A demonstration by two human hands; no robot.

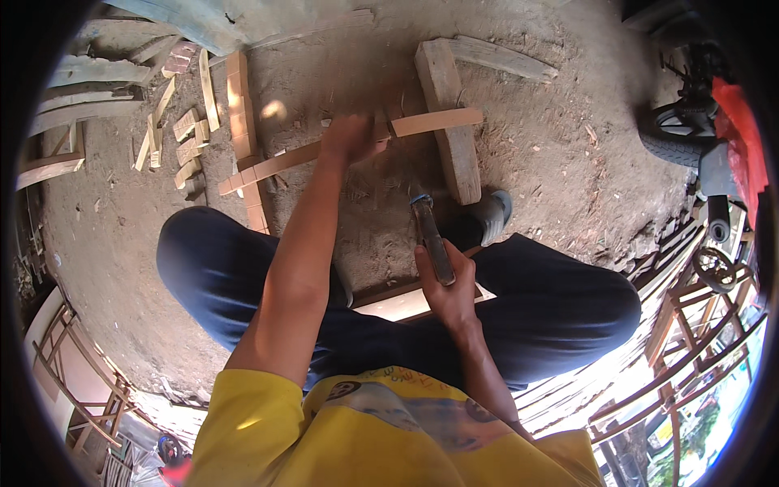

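My left hand (352,138) reaches forward and is closed around a long, narrow wooden strip (284,161), its fingers partly hidden. A second wooden piece (438,121) continues in line to the right, with a dark gap between the two near my fingers. The strip's left end lies over a reddish plank (238,105); the right piece lies across a thick wooden block (451,122). Near my right knee, my right hand (451,294) grips a narrow, dark bar-shaped tool (434,243) with a bluish tip. Its exact kind I cannot make out.
Several short wood offcuts (188,138) lie on the dirt floor at the left. A loose board (503,58) lies beyond the block. A motorbike wheel (675,134) and red covering (742,146) stand at the right. My sandalled foot (495,217) is beside the block.
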